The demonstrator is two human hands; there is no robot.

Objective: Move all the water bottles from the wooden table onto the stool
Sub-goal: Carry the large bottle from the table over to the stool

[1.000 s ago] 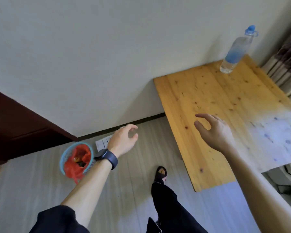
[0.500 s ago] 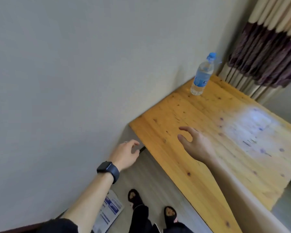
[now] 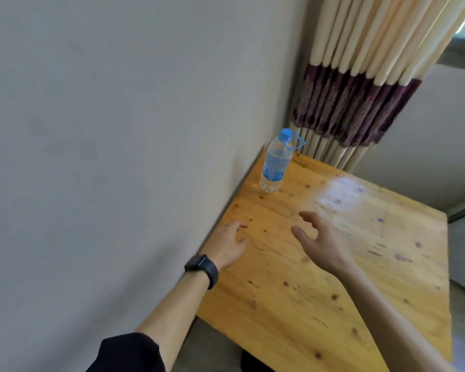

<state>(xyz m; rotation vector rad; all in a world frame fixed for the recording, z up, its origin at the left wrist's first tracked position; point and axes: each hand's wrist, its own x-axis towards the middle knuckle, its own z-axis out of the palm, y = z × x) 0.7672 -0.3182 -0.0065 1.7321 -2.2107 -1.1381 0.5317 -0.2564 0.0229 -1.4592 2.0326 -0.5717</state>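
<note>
Head view, looking down at wooden table [image 3: 333, 285] set against wall [image 3: 113, 135]. One water bottle [image 3: 275, 163], blue cap, upright at far corner near curtain [image 3: 360, 89]; not yet moved. No stool in frame, so can't tell how many done. Left hand [image 3: 230, 244], watch [image 3: 203, 268] on wrist, empty, fingers relaxed, by table's wall edge. Right hand [image 3: 321, 241] empty, fingers apart & curved, aimed at bottle, well short of it.

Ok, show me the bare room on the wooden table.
The yellow wooden table is bare between the blue-capped clear plastic water bottle and the left hand and right hand, and rightwards to the table's edge. Tightest: the bottle's corner, by grey wall and striped curtain.
</note>
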